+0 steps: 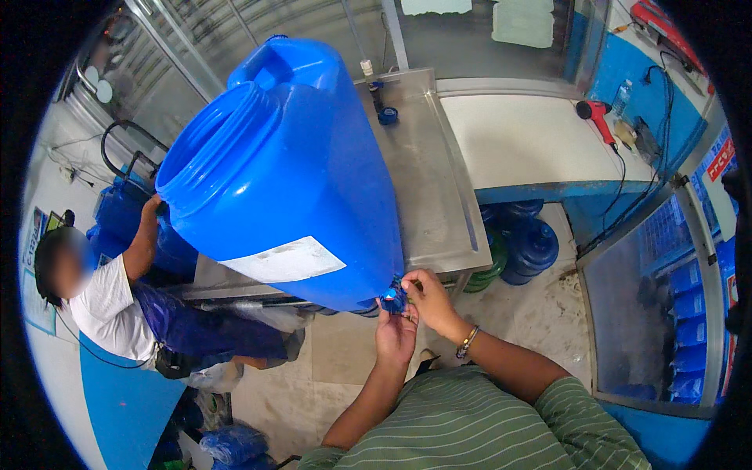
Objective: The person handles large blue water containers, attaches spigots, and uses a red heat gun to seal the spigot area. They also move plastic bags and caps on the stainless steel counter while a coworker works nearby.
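A large blue plastic water container (298, 172) lies tilted on a steel table (431, 196), its wide open mouth pointing up to the left and a white label on its side. At its lower end sits a small blue tap (393, 299). My left hand (395, 333) is under the tap with its fingers closed on it. My right hand (427, 294), with a bracelet on the wrist, pinches the tap from the right.
A person in a white shirt (110, 305) sits at the left, one hand on blue containers. More blue jugs (525, 243) are stacked under the table. A red heat gun (595, 113) lies on the white counter. Glass panels stand at the right.
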Motion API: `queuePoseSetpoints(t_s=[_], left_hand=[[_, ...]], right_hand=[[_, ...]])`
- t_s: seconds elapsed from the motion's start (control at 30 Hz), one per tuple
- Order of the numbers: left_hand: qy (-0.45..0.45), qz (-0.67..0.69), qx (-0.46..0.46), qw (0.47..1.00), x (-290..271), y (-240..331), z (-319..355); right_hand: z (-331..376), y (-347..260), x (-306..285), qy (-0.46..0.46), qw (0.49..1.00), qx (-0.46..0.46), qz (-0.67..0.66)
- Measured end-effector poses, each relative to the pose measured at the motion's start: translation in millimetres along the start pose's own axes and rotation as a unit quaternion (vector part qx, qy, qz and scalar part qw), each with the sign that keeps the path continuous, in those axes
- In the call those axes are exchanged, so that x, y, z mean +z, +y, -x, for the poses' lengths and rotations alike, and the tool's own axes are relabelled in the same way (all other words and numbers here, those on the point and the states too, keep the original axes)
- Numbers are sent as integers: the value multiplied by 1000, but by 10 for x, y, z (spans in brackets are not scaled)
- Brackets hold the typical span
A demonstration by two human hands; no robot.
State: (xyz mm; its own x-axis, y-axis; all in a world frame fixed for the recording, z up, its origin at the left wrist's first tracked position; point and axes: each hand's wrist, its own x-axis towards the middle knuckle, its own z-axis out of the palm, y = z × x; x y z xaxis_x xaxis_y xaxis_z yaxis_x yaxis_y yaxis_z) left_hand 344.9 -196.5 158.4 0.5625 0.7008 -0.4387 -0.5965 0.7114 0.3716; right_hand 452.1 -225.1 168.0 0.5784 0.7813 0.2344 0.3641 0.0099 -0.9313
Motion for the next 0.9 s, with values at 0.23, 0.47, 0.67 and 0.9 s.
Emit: queuePoseSetpoints(t_s=[0.23,0.47,0.67,0.9], left_hand=[[-1,-34,84,996,1,1,12],[-45,-102,115,987,-164,27,-63],[-54,-113,70,990,-163,64,-133],[-16,-132,133,982,-256,55,-217]], right_hand=[[63,-58,37,-29,987,117,-103],[125,-79,114,2,993,98,-71],[57,56,145,-9,988,112,-105],[-2,-207,36,-15,996,72,-42]])
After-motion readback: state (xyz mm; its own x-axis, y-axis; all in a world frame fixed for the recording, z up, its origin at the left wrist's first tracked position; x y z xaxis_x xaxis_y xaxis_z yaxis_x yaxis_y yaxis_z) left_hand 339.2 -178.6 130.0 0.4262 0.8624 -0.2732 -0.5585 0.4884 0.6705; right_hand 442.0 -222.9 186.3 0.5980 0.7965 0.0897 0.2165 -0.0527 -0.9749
